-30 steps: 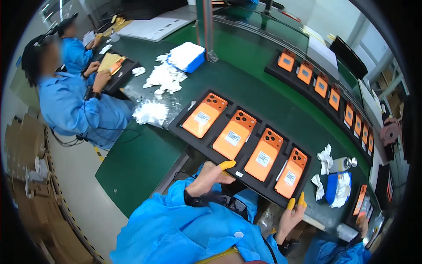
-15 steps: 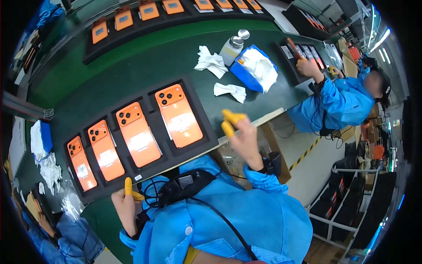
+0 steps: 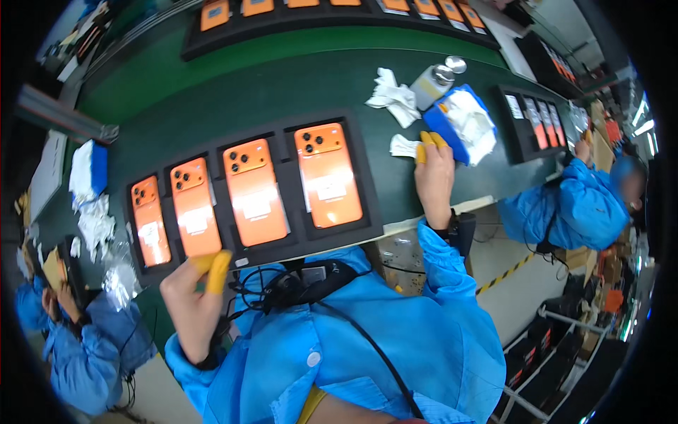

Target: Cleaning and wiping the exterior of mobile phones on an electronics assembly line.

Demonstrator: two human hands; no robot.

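Observation:
My right hand (image 3: pixel 434 177) has yellow finger cots on its fingertips and reaches over the bench. Its fingers close on the right end of a crumpled white wipe (image 3: pixel 403 146), beside a blue box of wipes (image 3: pixel 455 145); the thumb is hidden. My left hand (image 3: pixel 192 297), also in yellow finger cots, is at the front edge of a black foam tray (image 3: pixel 364 184). Thumb and finger come together in front of the second orange phone (image 3: pixel 192 215); anything between them cannot be made out. Other orange phones (image 3: pixel 329 177) lie camera side up in the tray's slots.
Behind the blue box stands a bottle with a metal lid (image 3: pixel 432 86), next to another wipe (image 3: pixel 395 97). A long tray of orange phones (image 3: pixel 304 18) runs along the back. Co-workers in blue sit right (image 3: pixel 558 201) and left (image 3: pixel 88 357). Crumpled plastic (image 3: pixel 120 275) lies left.
My right hand has moved forward from the bench edge onto the wipe. My left hand has risen from below the tray to its front edge. The view has shifted; the right co-worker's hand has drawn back.

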